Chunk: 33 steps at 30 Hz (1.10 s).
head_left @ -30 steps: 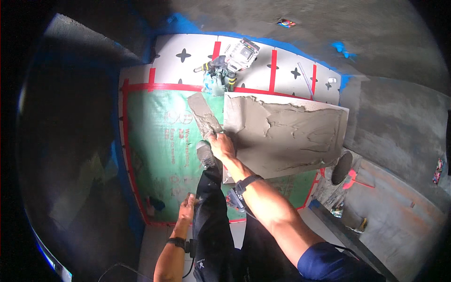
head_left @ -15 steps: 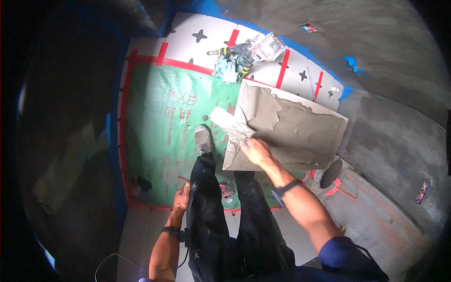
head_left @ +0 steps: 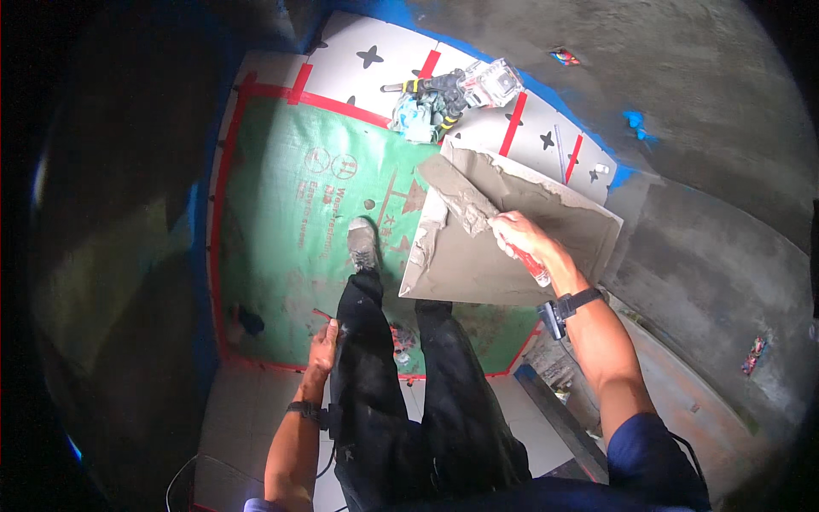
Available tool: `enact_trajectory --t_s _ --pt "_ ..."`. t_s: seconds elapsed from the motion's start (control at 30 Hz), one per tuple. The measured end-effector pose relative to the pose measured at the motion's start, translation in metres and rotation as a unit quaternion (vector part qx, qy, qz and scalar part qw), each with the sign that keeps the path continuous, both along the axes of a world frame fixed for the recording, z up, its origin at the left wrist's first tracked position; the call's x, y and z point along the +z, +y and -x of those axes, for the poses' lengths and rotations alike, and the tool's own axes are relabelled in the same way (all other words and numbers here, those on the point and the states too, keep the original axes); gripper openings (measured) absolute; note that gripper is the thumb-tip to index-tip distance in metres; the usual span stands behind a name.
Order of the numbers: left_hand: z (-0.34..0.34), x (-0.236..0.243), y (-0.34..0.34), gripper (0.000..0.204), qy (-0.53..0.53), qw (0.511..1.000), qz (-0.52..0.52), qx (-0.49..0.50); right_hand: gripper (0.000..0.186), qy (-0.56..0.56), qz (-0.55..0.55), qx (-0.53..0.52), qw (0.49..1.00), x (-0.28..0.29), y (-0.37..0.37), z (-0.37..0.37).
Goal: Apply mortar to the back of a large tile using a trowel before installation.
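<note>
My right hand (head_left: 522, 235) is closed around the red handle of a trowel (head_left: 461, 189). Wet grey mortar coats the trowel's long flat blade, which rests over the upper left part of a large tile (head_left: 554, 264). Most of that tile's upturned face is under a thick, uneven mortar layer, with pale strips bare along its left and far edges. Beside my left thigh, my left hand (head_left: 321, 348) is closed, and a thin red piece (head_left: 322, 314) sticks out past its thumb. The rest of that piece is hidden in the fingers.
A green protective sheet (head_left: 281, 205) bordered by red tape covers the floor under my shoe (head_left: 363, 243). A black tripod-like stand (head_left: 439, 94) with a clear case stands beyond the tile. Grey walls (head_left: 699, 213) enclose the right side; a dark beam (head_left: 559, 418) lies lower right.
My right hand has moved right and away from me, turning the trowel so its mortar-coated blade faces up over the tile. My left hand stays by my thigh with the red piece.
</note>
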State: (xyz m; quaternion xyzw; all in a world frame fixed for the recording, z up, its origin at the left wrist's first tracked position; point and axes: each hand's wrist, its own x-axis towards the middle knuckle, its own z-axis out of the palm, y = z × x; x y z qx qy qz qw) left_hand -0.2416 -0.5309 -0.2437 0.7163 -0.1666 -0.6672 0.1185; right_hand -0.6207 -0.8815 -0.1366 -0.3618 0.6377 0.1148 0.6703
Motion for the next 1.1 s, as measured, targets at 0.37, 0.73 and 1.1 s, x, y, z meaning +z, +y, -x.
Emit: enact_trajectory --t_s 0.37,0.73,1.1 --pt "0.01 0.012 -0.012 0.056 0.009 0.998 0.007 0.054 0.026 -0.045 -0.102 0.071 0.991 -0.068 0.13 -0.1" --pt "0.016 0.015 -0.015 0.061 -0.039 0.999 0.018 -0.028 0.034 0.057 0.073 0.054 0.994 0.024 0.0 -0.007" --pt "0.007 0.004 -0.02 0.062 -0.006 1.0 0.026 -0.009 0.04 0.003 0.129 0.152 0.98 -0.093 0.014 -0.104"
